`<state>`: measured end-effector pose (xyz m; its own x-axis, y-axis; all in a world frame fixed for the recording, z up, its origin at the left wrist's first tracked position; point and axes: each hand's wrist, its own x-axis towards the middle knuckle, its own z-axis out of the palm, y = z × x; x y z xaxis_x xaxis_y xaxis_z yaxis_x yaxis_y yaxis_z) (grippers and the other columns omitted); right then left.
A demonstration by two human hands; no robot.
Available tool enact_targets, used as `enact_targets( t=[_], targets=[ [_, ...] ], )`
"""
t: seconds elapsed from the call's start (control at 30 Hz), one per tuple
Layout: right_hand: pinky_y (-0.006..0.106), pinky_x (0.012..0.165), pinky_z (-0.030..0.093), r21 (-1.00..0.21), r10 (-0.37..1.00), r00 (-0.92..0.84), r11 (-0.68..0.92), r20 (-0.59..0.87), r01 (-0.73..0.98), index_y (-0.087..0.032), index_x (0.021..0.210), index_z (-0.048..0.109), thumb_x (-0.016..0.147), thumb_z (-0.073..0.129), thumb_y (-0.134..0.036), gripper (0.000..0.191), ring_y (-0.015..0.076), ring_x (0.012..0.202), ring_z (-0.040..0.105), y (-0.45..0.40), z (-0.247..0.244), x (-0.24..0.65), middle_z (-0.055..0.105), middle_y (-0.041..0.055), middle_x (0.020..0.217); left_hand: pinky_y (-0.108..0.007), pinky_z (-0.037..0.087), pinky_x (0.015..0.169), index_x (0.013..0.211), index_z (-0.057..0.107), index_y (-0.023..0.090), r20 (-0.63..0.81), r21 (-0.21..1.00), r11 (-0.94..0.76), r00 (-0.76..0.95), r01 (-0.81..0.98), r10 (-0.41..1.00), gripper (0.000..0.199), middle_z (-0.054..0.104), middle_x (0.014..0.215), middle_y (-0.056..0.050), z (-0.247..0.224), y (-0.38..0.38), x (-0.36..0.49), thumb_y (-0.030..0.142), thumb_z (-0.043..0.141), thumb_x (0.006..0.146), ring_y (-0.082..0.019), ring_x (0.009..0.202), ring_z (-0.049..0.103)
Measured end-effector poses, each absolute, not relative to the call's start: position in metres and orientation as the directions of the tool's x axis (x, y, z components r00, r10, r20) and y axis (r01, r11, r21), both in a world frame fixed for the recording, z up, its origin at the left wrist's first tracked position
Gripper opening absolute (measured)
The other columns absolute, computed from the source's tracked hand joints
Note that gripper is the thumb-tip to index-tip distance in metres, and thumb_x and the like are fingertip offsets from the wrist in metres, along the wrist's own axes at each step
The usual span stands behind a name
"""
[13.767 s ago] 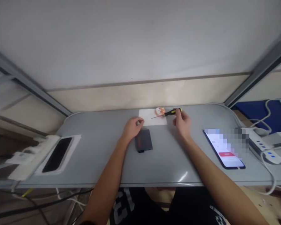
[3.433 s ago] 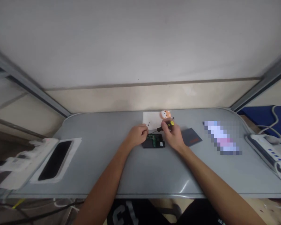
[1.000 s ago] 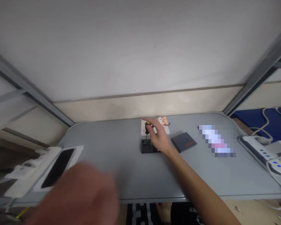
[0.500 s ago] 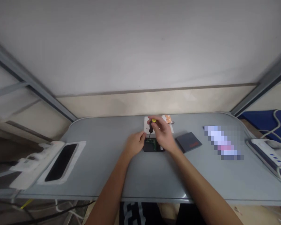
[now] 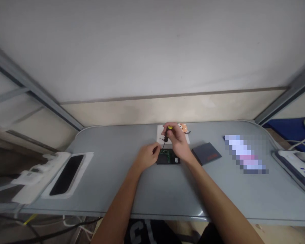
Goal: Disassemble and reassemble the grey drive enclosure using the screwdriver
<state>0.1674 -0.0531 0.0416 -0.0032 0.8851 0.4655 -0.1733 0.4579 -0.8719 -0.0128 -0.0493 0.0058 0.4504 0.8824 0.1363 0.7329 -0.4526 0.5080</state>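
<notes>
A black-handled screwdriver (image 5: 165,137) with a yellow cap is gripped in my right hand (image 5: 178,141), slanting down and left. Its tip reaches the upper edge of an opened flat black case (image 5: 163,159), where a green circuit board (image 5: 168,154) shows. At the case's upper left corner, the thumb and forefinger of my left hand (image 5: 149,155) are pinched together close to the screwdriver's tip. Whatever lies between those fingertips is too small or hidden to make out. Just right of the case lies a dark flat panel (image 5: 206,153) with faint red marking.
Behind my hands lies a white sheet (image 5: 161,131) with an orange cartoon figure (image 5: 183,128). A black phone (image 5: 67,174) on white paper and a white power strip (image 5: 44,173) are at left. On the right are a blurred-out phone-like object (image 5: 245,154) and another power strip (image 5: 292,167).
My right hand and the screwdriver have shifted slightly up and right, with the tool leaning more. My left fingertips have come nearer its tip. The view has shifted a little.
</notes>
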Motion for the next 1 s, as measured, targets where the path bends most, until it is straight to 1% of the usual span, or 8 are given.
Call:
enact_targets(
  t=[0.13,0.27,0.4,0.5,0.7,0.8,0.9,1.0],
  targets=[
    [0.031,0.066,0.043,-0.842,0.915,0.067,0.392,0.397,-0.37,-0.025,0.089,0.052,0.099,0.055,-0.05,0.026,0.0164,0.071,0.049,-0.047,0.035,0.164,0.049,-0.0007,0.079,-0.028,0.034,0.063,0.087,0.068,0.022,0.135,0.52,-0.427,0.423,0.739,0.896,0.029,0.065,0.071,0.001,0.008,-0.051,-0.011,0.033,0.046,0.101,-0.014,0.062,0.052],
    [0.031,0.066,0.045,-0.832,0.902,0.117,0.429,0.416,-0.352,-0.024,0.076,0.05,0.095,0.059,-0.058,0.04,0.0171,0.075,0.049,-0.043,0.038,0.161,0.048,0.0022,0.085,-0.028,0.033,0.062,0.084,0.068,0.022,0.14,0.528,-0.427,0.421,0.734,0.896,0.03,0.063,0.069,0.001,0.01,-0.052,-0.011,0.034,0.046,0.1,-0.014,0.06,0.048],
    [0.031,0.062,0.044,-0.876,0.929,0.017,0.355,0.371,-0.326,-0.024,0.091,0.061,0.096,0.057,-0.061,0.037,0.0179,0.073,0.051,-0.036,0.044,0.162,0.053,0.0022,0.081,-0.027,0.035,0.063,0.085,0.068,0.022,0.133,0.554,-0.425,0.428,0.716,0.894,0.025,0.065,0.071,0.002,0.011,-0.052,-0.012,0.03,0.048,0.098,-0.014,0.061,0.051],
    [0.032,0.062,0.044,-0.865,0.94,-0.051,0.287,0.336,-0.41,-0.026,0.108,0.057,0.096,0.055,-0.063,0.038,0.0179,0.067,0.05,-0.033,0.048,0.16,0.052,-0.0002,0.074,-0.026,0.036,0.064,0.085,0.068,0.022,0.133,0.553,-0.436,0.44,0.711,0.888,0.027,0.066,0.073,0.001,0.012,-0.052,-0.012,0.03,0.047,0.099,-0.014,0.062,0.052],
    [0.029,0.057,0.038,-0.785,0.947,0.006,0.271,0.322,-0.558,-0.027,0.087,0.045,0.093,0.063,-0.056,0.035,0.0153,0.058,0.04,-0.044,0.053,0.154,0.041,-0.0042,0.064,-0.027,0.034,0.063,0.083,0.068,0.021,0.152,0.538,-0.459,0.454,0.707,0.878,0.027,0.065,0.072,0.001,0.009,-0.052,-0.011,0.029,0.048,0.099,-0.014,0.061,0.05],
    [0.03,0.058,0.04,-0.827,0.946,-0.03,0.266,0.322,-0.495,-0.027,0.086,0.045,0.09,0.069,-0.056,0.038,0.0159,0.062,0.046,-0.047,0.053,0.157,0.05,-0.002,0.07,-0.027,0.034,0.065,0.084,0.069,0.021,0.159,0.545,-0.469,0.464,0.695,0.872,0.025,0.067,0.074,0.001,0.008,-0.051,-0.011,0.027,0.048,0.098,-0.014,0.064,0.053],
    [0.032,0.063,0.045,-0.877,0.951,-0.049,0.261,0.305,-0.403,-0.026,0.086,0.05,0.093,0.058,-0.066,0.041,0.0179,0.069,0.053,-0.044,0.052,0.159,0.055,0.002,0.079,-0.028,0.035,0.066,0.086,0.069,0.022,0.166,0.54,-0.475,0.466,0.695,0.869,0.025,0.071,0.079,0.0,0.007,-0.051,-0.01,0.026,0.048,0.098,-0.015,0.067,0.056],
    [0.033,0.062,0.044,-0.89,0.961,-0.037,0.238,0.273,-0.389,-0.026,0.085,0.05,0.096,0.044,-0.073,0.049,0.0179,0.065,0.051,-0.043,0.051,0.157,0.049,0.0006,0.072,-0.028,0.035,0.066,0.086,0.07,0.022,0.165,0.524,-0.475,0.463,0.707,0.871,0.025,0.071,0.079,-0.001,0.005,-0.05,-0.01,0.028,0.049,0.098,-0.015,0.066,0.056]
  ],
)
